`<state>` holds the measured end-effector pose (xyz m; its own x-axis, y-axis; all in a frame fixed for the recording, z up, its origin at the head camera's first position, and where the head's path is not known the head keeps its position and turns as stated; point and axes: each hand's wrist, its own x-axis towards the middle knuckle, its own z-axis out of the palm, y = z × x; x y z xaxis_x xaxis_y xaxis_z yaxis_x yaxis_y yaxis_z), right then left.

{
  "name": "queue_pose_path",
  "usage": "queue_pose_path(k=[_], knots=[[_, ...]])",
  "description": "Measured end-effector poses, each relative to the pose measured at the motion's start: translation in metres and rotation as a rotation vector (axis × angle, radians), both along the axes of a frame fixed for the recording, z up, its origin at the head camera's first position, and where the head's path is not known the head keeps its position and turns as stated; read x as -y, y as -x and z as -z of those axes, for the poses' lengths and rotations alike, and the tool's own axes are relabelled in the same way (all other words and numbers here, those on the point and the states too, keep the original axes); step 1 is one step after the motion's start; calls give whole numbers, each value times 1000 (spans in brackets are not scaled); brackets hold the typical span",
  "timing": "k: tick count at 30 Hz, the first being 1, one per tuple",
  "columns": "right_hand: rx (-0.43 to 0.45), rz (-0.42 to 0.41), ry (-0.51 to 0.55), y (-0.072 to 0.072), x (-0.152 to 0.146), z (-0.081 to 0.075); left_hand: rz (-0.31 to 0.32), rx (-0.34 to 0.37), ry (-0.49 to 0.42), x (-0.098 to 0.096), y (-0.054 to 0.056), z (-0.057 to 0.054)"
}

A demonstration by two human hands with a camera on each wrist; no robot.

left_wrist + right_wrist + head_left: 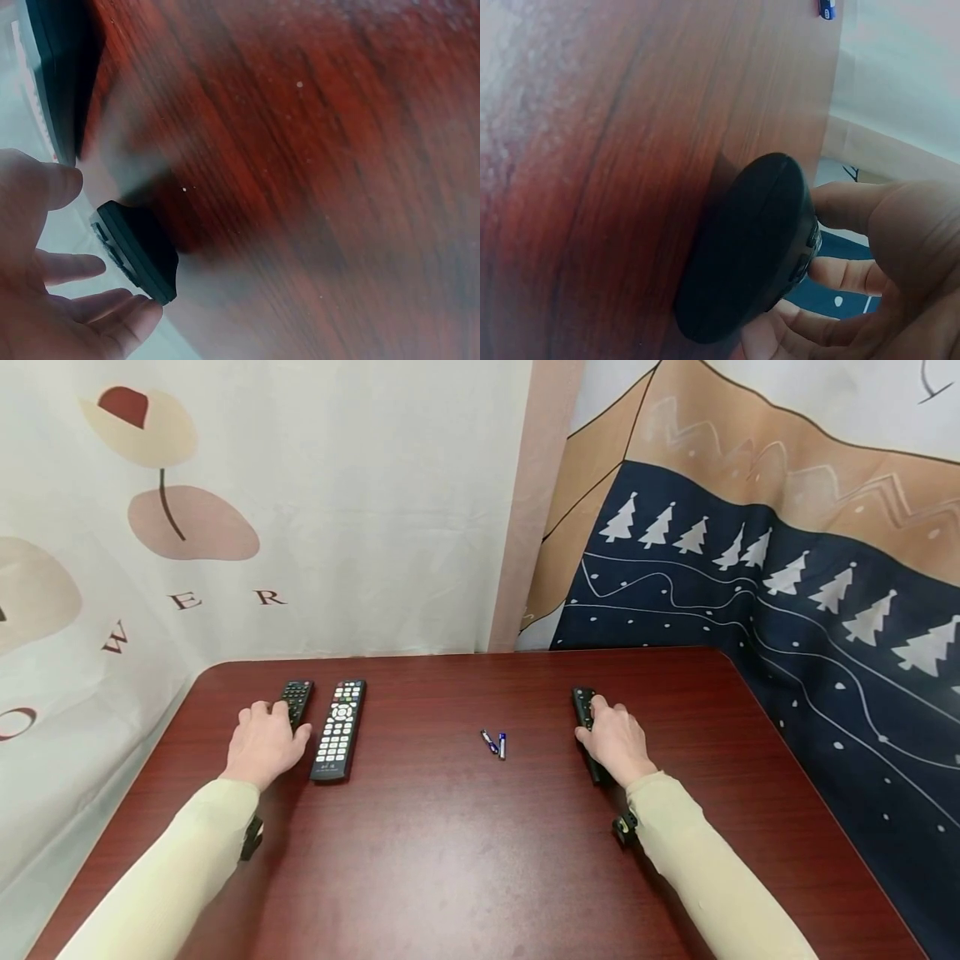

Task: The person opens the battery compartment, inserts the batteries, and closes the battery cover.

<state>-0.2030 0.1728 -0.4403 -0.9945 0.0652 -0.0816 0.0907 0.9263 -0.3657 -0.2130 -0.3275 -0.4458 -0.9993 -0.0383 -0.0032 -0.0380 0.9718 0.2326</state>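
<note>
My left hand (262, 745) reaches over a small black remote control (297, 697) at the table's far left. In the left wrist view its fingertips (150, 309) touch one edge of that remote, while the thumb stands apart from it. Just to the right lies a larger black remote with white buttons (340, 731). On the right side, my right hand (617, 742) holds another black remote (597, 772) by its sides, with the thumb on one edge and fingers on the other. This remote's rounded end (742, 251) faces the right wrist camera. The hand covers part of its buttons.
Two small blue-and-white batteries (496, 744) lie between the remotes, near the middle of the dark red wooden table (427, 860). Behind it hangs a pale printed curtain (375, 527); a navy and tan fabric with white trees (697, 585) hangs at the right.
</note>
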Motion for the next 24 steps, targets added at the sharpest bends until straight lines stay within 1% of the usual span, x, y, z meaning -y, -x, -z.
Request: queue_pose_path(k=[8,12,17,24], knots=[[-22,-9,-20,3,0,1,-12,6,-8,2,4,2],[-27,-7,-40,6,-1,1,-18,12,-10,5,6,5],[-27,1,-51,10,0,1,-27,23,-12,7,8,8],[-9,18,-63,13,0,2,-29,31,-14,7,10,8]])
